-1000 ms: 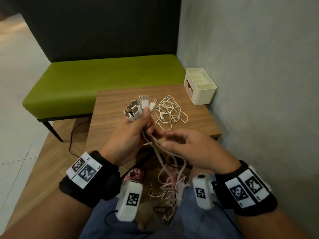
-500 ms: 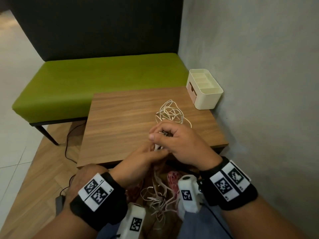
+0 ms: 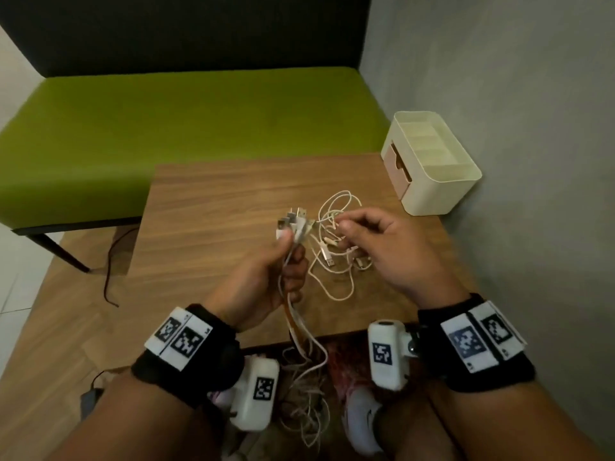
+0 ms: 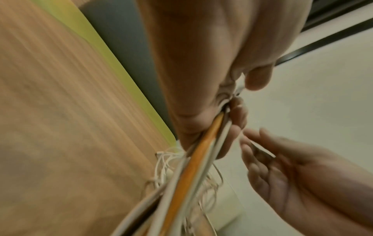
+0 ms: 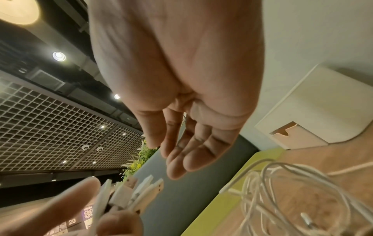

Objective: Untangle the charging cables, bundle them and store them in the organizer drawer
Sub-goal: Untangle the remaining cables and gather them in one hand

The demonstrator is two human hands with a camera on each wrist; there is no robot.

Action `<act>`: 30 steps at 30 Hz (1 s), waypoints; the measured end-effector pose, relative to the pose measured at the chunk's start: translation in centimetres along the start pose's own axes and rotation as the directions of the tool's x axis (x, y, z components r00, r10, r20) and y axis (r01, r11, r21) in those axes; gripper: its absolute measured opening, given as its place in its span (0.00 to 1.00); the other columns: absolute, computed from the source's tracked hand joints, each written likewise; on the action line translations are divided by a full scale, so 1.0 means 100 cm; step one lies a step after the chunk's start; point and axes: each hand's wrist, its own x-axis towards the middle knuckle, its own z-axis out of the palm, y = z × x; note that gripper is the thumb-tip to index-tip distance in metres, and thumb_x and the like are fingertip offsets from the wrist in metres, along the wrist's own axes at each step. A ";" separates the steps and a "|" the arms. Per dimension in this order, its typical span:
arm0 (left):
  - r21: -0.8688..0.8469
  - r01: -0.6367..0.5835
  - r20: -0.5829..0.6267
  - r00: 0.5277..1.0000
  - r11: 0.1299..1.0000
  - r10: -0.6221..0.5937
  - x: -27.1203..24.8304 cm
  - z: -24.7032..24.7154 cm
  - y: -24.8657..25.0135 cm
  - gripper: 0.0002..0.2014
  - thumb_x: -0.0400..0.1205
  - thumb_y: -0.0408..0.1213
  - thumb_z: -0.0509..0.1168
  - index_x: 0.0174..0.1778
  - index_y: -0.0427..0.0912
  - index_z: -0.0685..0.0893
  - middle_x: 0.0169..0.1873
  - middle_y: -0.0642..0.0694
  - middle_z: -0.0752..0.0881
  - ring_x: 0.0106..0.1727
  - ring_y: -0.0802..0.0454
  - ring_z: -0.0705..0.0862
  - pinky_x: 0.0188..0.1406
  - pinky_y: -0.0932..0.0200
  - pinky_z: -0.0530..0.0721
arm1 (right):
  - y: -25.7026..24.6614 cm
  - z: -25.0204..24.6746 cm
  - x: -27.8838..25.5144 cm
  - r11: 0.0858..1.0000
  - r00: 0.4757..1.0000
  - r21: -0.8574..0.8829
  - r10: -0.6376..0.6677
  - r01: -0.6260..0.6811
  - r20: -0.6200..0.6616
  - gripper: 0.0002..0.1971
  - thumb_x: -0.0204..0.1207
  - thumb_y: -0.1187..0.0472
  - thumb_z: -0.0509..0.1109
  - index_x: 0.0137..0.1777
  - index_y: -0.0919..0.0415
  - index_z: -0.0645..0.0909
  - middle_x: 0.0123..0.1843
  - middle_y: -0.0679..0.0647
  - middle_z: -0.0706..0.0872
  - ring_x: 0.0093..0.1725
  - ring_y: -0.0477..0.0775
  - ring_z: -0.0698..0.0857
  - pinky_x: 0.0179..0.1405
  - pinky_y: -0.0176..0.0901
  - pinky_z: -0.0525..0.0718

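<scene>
Wood-grain table (image 3: 213,207) sat in a corner w/ a green bench (image 3: 166,121) behind it and a grey wall (image 3: 499,94) on the right. Cream organizer (image 3: 442,191) stood at the table's far right corner, close to the wall, its drawer front (image 3: 397,164) facing left and pushed in.

Left hand (image 3: 263,281) was clenched round a bunch of cables (image 3: 294,314), mostly white plus one orange, held above the table's near edge. USB plug ends (image 3: 294,221) fanned out above the thumb; the rest of the cords ran down past the table edge into a tangle (image 3: 306,394) between the knees. Left wrist view showed the orange cord and white ones passing through the curled fingers (image 4: 238,118).

Right hand (image 3: 382,247) hovered just right of the plugs, over a loose white cable pile (image 3: 336,241) lying on the table. Fingers were relaxed and nearly straight in the right wrist view (image 5: 187,153), grasping nothing there; thumb and forefinger tips sat close together in the head view, and whether they touched a strand couldn't be told.
</scene>
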 end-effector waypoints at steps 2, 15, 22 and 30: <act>-0.021 0.023 -0.035 0.999 1.000 -0.023 0.021 -0.012 0.012 0.22 0.78 0.63 0.57 0.38 0.44 0.73 0.29 0.50 0.64 0.27 0.56 0.64 0.29 0.58 0.64 | 0.006 0.000 0.020 0.999 1.000 -0.037 0.005 -0.006 -0.007 0.08 0.81 0.62 0.72 0.48 0.46 0.87 0.43 0.49 0.92 0.46 0.49 0.91 0.45 0.44 0.87; 0.003 -0.027 -0.323 0.946 1.000 0.027 0.087 -0.044 0.007 0.22 0.87 0.60 0.50 0.34 0.48 0.69 0.23 0.53 0.62 0.18 0.58 0.61 0.16 0.66 0.63 | 0.031 0.013 0.089 0.850 0.990 -0.511 -0.135 0.131 0.031 0.04 0.80 0.56 0.73 0.48 0.44 0.86 0.45 0.38 0.83 0.47 0.36 0.81 0.44 0.29 0.76; -0.012 -0.030 -0.243 0.970 0.999 0.026 0.093 -0.037 0.000 0.20 0.89 0.55 0.50 0.38 0.46 0.70 0.24 0.53 0.64 0.20 0.58 0.62 0.17 0.65 0.66 | 0.047 0.006 0.099 0.806 0.999 -0.590 -0.048 0.048 0.016 0.02 0.79 0.51 0.73 0.49 0.45 0.85 0.48 0.38 0.80 0.45 0.35 0.78 0.41 0.32 0.73; 0.045 -0.076 -0.242 0.967 0.996 0.085 0.095 -0.036 -0.005 0.18 0.89 0.52 0.51 0.39 0.44 0.70 0.24 0.52 0.65 0.20 0.57 0.62 0.18 0.63 0.66 | 0.055 0.007 0.102 0.761 0.994 -0.648 0.095 -0.036 0.056 0.12 0.79 0.55 0.73 0.61 0.46 0.86 0.56 0.43 0.86 0.51 0.40 0.81 0.44 0.32 0.76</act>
